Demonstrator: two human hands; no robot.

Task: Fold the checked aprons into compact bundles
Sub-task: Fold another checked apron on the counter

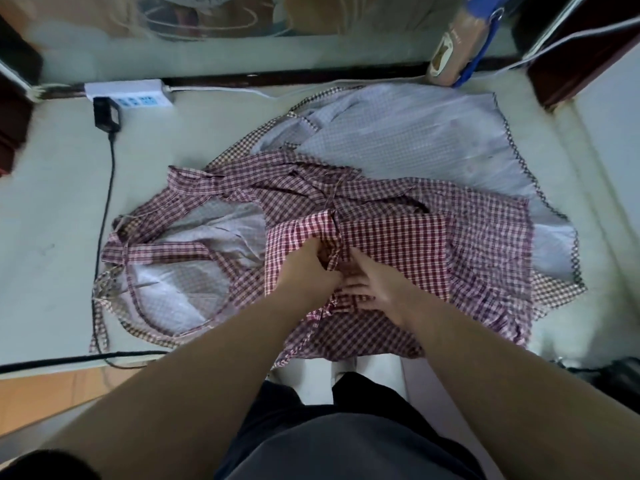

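Red-checked cloth, thin and limp by the look of it, is lying heaped on the tabletop, right of the power strip. The left hand is pinching a raised fold of the half-folded apron, grip curled tight. The right hand is pressing it flat, fingers straight, clasping nothing. It is likely to slump unless taken by its hems. The strip's black cable is trailing beside the loose straps.

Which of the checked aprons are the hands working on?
The dark red apron nearest the person: left hand grips it, right hand presses it. The paler aprons lie spread around it.
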